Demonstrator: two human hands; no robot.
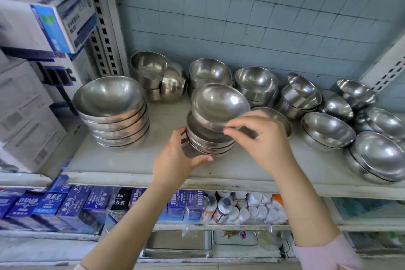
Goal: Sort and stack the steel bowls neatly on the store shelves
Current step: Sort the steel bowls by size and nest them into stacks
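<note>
My left hand (175,160) grips the side of a small stack of steel bowls (210,142) at the middle of the white shelf (135,160). My right hand (263,138) pinches the rim of the top bowl (219,103), which sits tilted above that stack. A tall stack of wide bowls (111,112) stands to the left. Loose and half-stacked bowls (328,129) crowd the back and right of the shelf, and another bowl (282,116) shows partly behind my right hand.
White and blue cartons (43,28) fill the shelving at the left, beside a slotted upright (103,17). Below the shelf are blue boxes (65,206) and white bottles (247,208). A tiled wall (241,6) backs the shelf.
</note>
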